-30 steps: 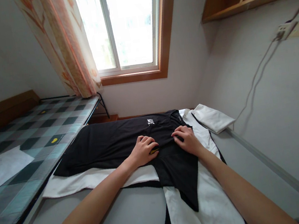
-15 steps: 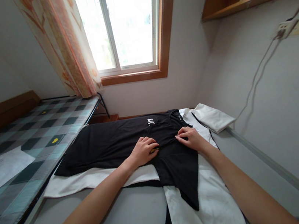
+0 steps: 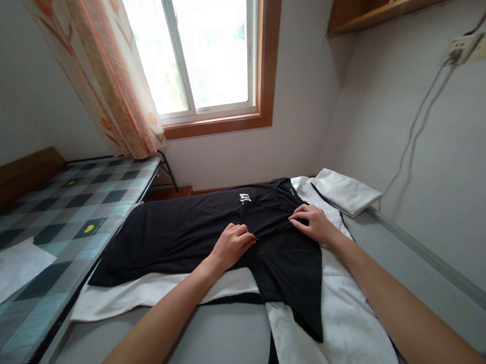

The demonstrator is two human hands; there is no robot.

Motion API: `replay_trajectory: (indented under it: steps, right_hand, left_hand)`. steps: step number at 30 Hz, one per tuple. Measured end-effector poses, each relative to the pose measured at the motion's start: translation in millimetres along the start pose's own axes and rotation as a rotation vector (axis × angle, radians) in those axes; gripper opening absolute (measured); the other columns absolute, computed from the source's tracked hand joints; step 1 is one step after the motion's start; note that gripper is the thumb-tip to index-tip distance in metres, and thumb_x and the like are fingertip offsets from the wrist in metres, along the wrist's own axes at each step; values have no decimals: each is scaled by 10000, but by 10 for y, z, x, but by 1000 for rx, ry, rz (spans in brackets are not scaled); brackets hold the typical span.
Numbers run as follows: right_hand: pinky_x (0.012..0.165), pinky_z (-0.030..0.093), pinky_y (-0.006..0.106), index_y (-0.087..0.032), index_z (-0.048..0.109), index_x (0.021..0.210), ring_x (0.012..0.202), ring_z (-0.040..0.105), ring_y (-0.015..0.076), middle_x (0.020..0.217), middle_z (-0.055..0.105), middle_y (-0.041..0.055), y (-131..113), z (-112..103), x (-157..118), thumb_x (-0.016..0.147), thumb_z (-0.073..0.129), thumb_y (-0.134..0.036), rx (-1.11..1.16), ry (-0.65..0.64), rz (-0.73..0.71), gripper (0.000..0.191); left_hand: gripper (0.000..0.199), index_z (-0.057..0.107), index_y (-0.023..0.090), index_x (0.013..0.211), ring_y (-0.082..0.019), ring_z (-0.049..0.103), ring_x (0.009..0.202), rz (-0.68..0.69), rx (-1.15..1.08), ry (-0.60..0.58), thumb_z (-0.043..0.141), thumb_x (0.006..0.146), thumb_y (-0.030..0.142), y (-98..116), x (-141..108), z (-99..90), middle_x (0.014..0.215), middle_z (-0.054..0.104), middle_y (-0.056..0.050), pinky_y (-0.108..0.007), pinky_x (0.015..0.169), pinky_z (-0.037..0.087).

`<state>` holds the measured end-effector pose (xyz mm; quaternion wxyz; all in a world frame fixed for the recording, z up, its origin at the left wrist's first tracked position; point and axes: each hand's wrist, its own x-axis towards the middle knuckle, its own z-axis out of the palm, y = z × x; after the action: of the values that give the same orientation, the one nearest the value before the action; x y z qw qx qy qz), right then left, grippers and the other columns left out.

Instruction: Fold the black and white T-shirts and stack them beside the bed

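Observation:
A black short-sleeved T-shirt (image 3: 186,229) with small white lettering on its chest lies spread on its side, its near sleeve pointing toward me. White clothing with dark edging (image 3: 347,312) lies under it and shows along the near side and at the right. My left hand (image 3: 234,245) is closed, its fingertips pinching the black fabric close to where the sleeve joins. At the shoulder near the collar, my right hand (image 3: 312,222) pinches the same T-shirt between thumb and fingers. Beneath both palms the cloth is hidden.
The clothes lie on a pale grey surface (image 3: 203,350). On the left is a bed with a checked mattress (image 3: 106,210), bearing a paper sheet (image 3: 7,275). A cable (image 3: 412,134) runs down the right wall under a wooden shelf (image 3: 417,4). A window with a curtain (image 3: 114,73) is ahead.
The fingers of my left hand have drawn together, and a small yellow patch seen beneath them is now hidden. My right hand has moved slightly right. The clothes lie almost the same.

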<state>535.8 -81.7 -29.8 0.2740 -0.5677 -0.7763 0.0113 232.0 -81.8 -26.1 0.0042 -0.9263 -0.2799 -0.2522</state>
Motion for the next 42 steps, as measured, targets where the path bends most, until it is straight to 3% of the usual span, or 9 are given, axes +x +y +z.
replay_trajectory:
  steps: [4,8,11,17,34,42]
  right_hand:
    - [841,399,408,-246,748,868,948,592,251,983,669,71,-10,-8,0,867,552,-366,-5,-9,9,230]
    - [850,397,414,-244,738,896,960,588,254,992,663,70,-18,-11,3,866,554,-361,5,-25,20,220]
    - [853,399,412,-241,732,908,959,585,252,996,660,71,-14,-6,4,863,558,-358,4,-26,20,214]
    - [850,399,412,-242,725,906,955,577,254,999,656,73,-11,3,1,864,557,-359,0,-25,23,209]
    - [851,395,416,-246,717,890,967,574,260,991,655,73,-40,-3,1,864,546,-370,22,-24,55,213]
    - [841,392,413,-248,713,893,976,568,263,997,652,71,-49,-9,0,864,546,-376,17,-31,65,213]
  left_hand:
    - [295,664,210,852,-126,554,721,18,24,60,485,958,419,26,3,-15,806,633,-11,-291,746,358]
    - [407,599,185,698,-136,539,680,-87,92,136,545,888,541,69,1,-56,738,616,-9,-315,733,339]
    - [458,552,181,639,-131,522,647,-105,103,116,581,841,590,72,-2,-62,692,597,3,-315,726,331]
    - [402,547,184,663,-117,518,642,-32,48,32,570,882,520,32,-3,-18,705,595,16,-293,737,339]
    - [299,558,195,710,-139,549,694,-35,-26,-32,616,864,445,45,16,-37,743,621,4,-285,704,362]
    - [185,583,195,772,-124,584,693,-33,-38,12,552,919,304,19,5,10,755,658,8,-275,720,374]
